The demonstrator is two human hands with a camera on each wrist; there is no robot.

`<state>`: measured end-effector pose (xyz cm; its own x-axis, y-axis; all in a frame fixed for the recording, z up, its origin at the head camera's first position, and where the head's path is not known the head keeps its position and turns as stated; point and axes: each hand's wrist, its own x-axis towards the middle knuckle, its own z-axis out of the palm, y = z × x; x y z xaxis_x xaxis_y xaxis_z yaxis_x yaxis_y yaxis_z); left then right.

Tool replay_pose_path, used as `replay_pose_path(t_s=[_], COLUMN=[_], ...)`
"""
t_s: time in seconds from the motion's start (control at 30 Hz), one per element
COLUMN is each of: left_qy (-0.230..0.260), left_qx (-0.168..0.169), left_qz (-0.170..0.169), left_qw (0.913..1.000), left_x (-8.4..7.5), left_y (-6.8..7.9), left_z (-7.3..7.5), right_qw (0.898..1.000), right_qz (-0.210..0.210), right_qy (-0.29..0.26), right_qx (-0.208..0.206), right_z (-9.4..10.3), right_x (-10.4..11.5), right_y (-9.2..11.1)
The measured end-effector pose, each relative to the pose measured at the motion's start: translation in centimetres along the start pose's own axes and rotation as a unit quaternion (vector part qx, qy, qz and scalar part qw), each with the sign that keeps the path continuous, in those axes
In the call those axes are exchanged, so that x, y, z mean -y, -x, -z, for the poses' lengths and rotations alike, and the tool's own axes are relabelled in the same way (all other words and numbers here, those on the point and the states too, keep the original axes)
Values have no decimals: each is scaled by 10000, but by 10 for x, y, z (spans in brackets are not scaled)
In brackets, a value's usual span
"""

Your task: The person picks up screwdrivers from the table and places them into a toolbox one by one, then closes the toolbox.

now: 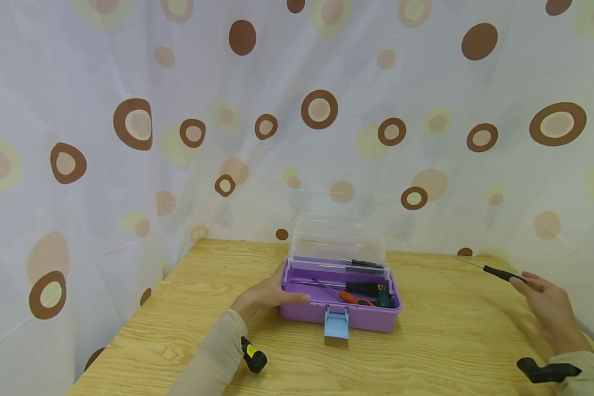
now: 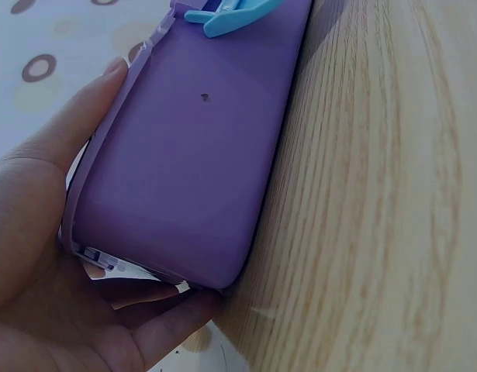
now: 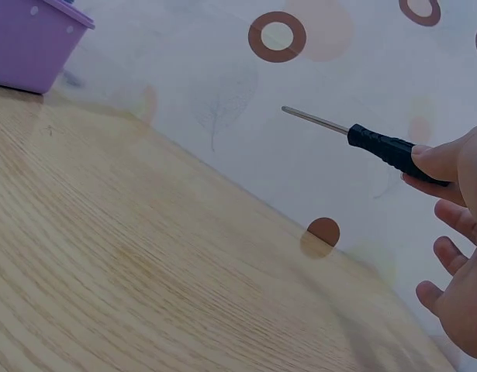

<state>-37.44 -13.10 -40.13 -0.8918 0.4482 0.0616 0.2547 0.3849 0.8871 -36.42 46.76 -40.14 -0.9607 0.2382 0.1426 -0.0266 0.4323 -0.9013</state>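
Observation:
A purple toolbox [image 1: 317,314] stands on the table with its clear lid [image 1: 336,239] raised at the back and its light blue latch [image 1: 336,323] hanging down in front. My left hand [image 1: 266,292] grips its left end, thumb over the rim; the left wrist view shows the fingers round the end wall [image 2: 176,147]. Inside lie a black-handled screwdriver [image 1: 363,289] and an orange-handled one [image 1: 352,298], with a dark green handle at the right. Off to the right, my right hand [image 1: 549,308] pinches another black-handled screwdriver [image 3: 385,149] by its handle end, shaft pointing left, above the table.
Behind the wooden table [image 1: 455,341] hangs a white curtain [image 1: 297,154] with brown and yellow circles, also along both sides. A small dark tool [image 1: 366,264] shows through the lid's lower part. Black wrist mounts [image 1: 254,357] sit on both sleeves.

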Motion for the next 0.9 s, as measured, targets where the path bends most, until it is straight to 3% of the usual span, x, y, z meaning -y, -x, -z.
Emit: replay_pose_path(t_s=[0.33,0.9], left_qy=[59,90], left_qx=[7,6], left_qz=[24,36], left_qw=[10000,10000], left_x=[-3,-2], left_y=[1,0], left_z=[1,0], right_qw=[9978,9943], right_qz=[362,1026], right_qy=[556,136], right_qx=[46,250], right_z=[-10,-27], right_x=[7,22], right_y=[-2,4])
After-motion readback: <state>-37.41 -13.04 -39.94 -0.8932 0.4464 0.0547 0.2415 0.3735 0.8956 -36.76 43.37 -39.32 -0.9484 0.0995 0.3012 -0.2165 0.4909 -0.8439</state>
